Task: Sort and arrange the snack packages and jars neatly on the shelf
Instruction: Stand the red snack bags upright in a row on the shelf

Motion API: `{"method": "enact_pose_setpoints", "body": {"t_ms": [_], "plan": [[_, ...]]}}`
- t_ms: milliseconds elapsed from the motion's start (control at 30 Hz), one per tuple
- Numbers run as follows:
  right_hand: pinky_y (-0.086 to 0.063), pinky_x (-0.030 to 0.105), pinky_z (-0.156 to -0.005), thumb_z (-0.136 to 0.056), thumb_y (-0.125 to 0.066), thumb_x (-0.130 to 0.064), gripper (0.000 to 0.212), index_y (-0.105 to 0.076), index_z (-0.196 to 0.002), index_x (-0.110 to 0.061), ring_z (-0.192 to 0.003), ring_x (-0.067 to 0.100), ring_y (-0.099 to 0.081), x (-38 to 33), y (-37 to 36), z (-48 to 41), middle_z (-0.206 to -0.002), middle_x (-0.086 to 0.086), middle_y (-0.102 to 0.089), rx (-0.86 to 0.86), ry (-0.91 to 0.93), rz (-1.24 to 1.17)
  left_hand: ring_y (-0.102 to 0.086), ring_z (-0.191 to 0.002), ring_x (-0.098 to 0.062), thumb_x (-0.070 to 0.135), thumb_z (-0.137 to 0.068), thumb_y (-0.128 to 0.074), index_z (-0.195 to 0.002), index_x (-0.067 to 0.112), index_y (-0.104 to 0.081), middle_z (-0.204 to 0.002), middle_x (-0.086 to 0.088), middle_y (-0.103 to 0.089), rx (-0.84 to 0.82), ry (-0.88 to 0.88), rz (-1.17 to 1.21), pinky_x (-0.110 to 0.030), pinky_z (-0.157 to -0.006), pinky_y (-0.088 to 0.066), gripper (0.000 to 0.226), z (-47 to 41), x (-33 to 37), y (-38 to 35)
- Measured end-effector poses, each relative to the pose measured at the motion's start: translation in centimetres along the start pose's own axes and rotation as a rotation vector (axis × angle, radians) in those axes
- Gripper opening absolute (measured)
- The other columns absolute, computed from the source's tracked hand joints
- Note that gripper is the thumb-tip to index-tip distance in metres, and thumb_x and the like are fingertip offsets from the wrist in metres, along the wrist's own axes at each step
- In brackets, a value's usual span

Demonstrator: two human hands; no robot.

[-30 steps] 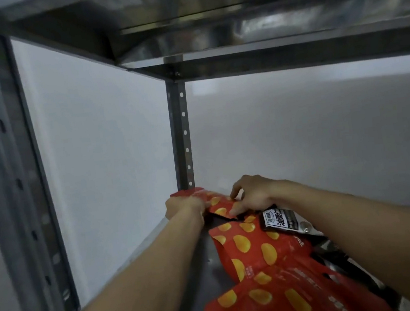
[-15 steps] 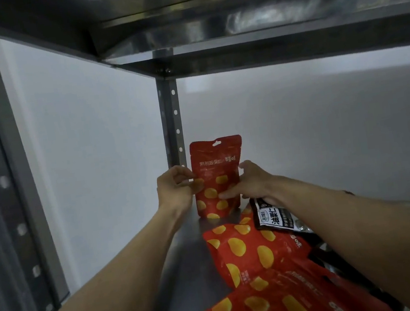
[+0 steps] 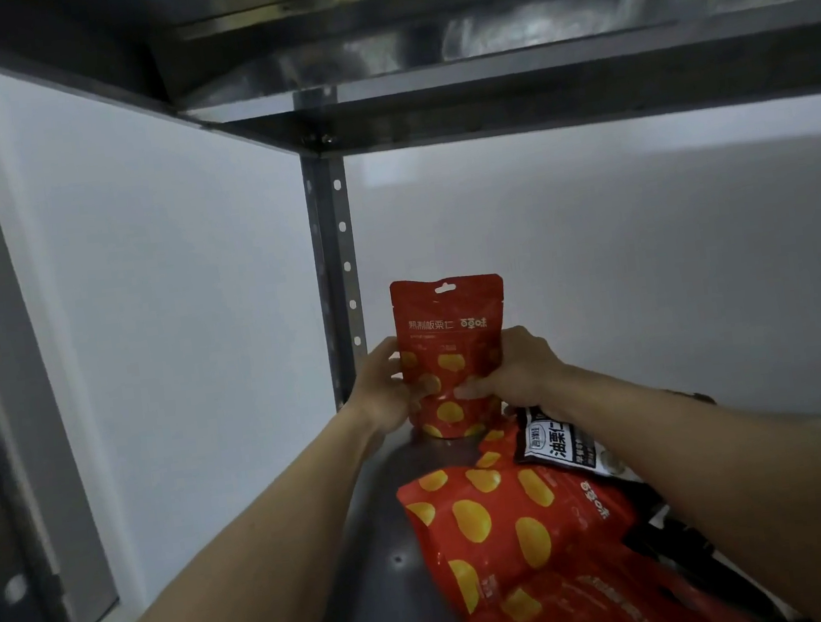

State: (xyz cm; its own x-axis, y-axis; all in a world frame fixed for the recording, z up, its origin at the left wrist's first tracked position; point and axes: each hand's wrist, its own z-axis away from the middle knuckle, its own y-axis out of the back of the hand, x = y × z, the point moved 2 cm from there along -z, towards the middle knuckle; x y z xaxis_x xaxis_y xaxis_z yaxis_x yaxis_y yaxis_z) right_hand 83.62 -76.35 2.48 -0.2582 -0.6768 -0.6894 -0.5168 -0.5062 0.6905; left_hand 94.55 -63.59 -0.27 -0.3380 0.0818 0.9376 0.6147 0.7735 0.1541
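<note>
One upright red foil snack pouch with yellow chestnut print [image 3: 454,357], long axis vertical, base apparently touching the grey metal shelf [image 3: 377,563] at its rear-left corner. Left hand [image 3: 382,391] and right hand [image 3: 519,367] grasp its opposite edges. Flat red pouches [image 3: 506,521] and a black-and-white packet [image 3: 561,442] lie nearer.

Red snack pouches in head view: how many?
3, maybe a fourth. One upright at the back corner between both hands, one flat mid-shelf, one at the bottom edge; a red scrap may be another.
</note>
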Motion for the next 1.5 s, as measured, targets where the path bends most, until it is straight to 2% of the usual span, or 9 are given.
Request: {"method": "enact_pose_setpoints", "body": {"t_ms": [233,333,533,700,833,967,1200,1333,1500], "plan": [[-0.049,0.033,-0.096,-0.066,-0.088,-0.038,0.08,-0.053,-0.133,-0.012,-0.116,0.025,-0.059,0.0,0.2,0.0,-0.128,0.008,-0.062,0.005,-0.03,0.019,-0.058,-0.113,-0.028,0.011,-0.084,-0.071,-0.122,0.018,-0.052,-0.123,-0.008,-0.059,-0.001,0.056,-0.003,-0.04,-0.088,-0.055,0.042,-0.4,-0.5,0.0],[-0.048,0.034,-0.097,-0.065,-0.089,-0.034,0.079,-0.054,-0.131,-0.011,-0.117,0.024,-0.058,-0.6,0.8,0.5,-0.127,0.008,-0.062,0.004,-0.049,0.031,-0.059,-0.109,-0.028,0.009,-0.081,-0.074,-0.121,0.01,-0.053,-0.117,-0.008,-0.06,0.039,0.074,-0.012,-0.034,-0.08,-0.056,0.045,0.3,0.0,0.4],[-0.042,0.026,-0.078,-0.073,-0.083,-0.034,0.074,-0.046,-0.13,-0.004,-0.109,0.023,-0.055,-1.6,2.2,3.0,-0.118,0.008,-0.056,-0.085,-0.063,0.298,-0.062,-0.1,-0.029,0.021,-0.079,-0.078,-0.119,0.009,-0.05,-0.11,-0.011,-0.062,0.129,0.13,-0.219,-0.037,-0.084,-0.053,0.051,2.1,1.2,1.4],[-0.051,0.03,-0.085,-0.085,-0.072,-0.026,0.048,-0.057,-0.127,-0.007,-0.108,0.023,-0.059,-0.8,3.2,4.9,-0.123,0.009,-0.062,-0.195,-0.087,0.462,-0.065,-0.085,-0.019,0.037,-0.081,-0.074,-0.111,0.013,-0.06,-0.094,-0.002,-0.067,-0.197,0.244,-0.394,-0.027,-0.067,-0.052,0.041,4.4,2.2,-0.5],[-0.053,0.031,-0.087,-0.087,-0.066,-0.025,0.036,-0.066,-0.121,-0.012,-0.104,0.021,-0.063,0.1,4.3,5.9,-0.119,0.007,-0.067,-0.224,-0.091,0.516,-0.063,-0.102,-0.024,0.044,-0.077,-0.075,-0.12,0.014,-0.06,-0.111,-0.005,-0.068,-0.318,0.367,-0.415,-0.035,-0.087,-0.052,0.055,4.5,2.5,-3.2],[-0.051,0.028,-0.084,-0.088,-0.064,-0.022,0.036,-0.066,-0.123,-0.013,-0.106,0.022,-0.062,1.1,5.3,7.2,-0.12,0.008,-0.066,-0.215,-0.111,0.542,-0.062,-0.094,-0.019,0.04,-0.079,-0.074,-0.112,0.008,-0.065,-0.094,-0.003,-0.071,-0.324,0.428,-0.454,-0.037,-0.093,-0.048,0.046,4.3,3.2,-5.5],[-0.051,0.025,-0.071,-0.083,-0.071,-0.036,0.041,-0.067,-0.116,-0.011,-0.094,0.02,-0.066,2.4,6.0,8.3,-0.11,0.007,-0.069,-0.116,-0.157,0.376,-0.067,-0.086,-0.019,0.053,-0.074,-0.074,-0.121,0.007,-0.059,-0.102,-0.007,-0.072,-0.312,0.51,-0.427,-0.033,-0.082,-0.053,0.067,4.1,3.4,-7.3],[-0.052,0.026,-0.063,-0.067,-0.076,-0.062,0.064,-0.067,-0.103,-0.009,-0.081,0.021,-0.067,2.7,6.4,8.7,-0.096,0.007,-0.07,0.032,-0.222,0.179,-0.062,-0.055,-0.017,0.029,-0.088,-0.068,-0.124,-0.007,-0.053,-0.086,-0.014,-0.068,-0.263,0.532,-0.288,-0.026,-0.049,-0.053,0.053,4.4,4.3,-8.9],[-0.05,0.024,-0.057,-0.075,-0.079,-0.041,0.033,-0.062,-0.078,-0.013,-0.07,0.02,-0.067,2.8,7.8,10.1,-0.082,0.008,-0.07,0.202,-0.217,-0.007,-0.065,-0.049,-0.022,0.011,-0.085,-0.071,-0.107,-0.007,-0.057,-0.079,-0.011,-0.067,-0.087,0.357,-0.145,-0.027,-0.042,-0.052,0.032,4.8,6.0,-9.8]]}}
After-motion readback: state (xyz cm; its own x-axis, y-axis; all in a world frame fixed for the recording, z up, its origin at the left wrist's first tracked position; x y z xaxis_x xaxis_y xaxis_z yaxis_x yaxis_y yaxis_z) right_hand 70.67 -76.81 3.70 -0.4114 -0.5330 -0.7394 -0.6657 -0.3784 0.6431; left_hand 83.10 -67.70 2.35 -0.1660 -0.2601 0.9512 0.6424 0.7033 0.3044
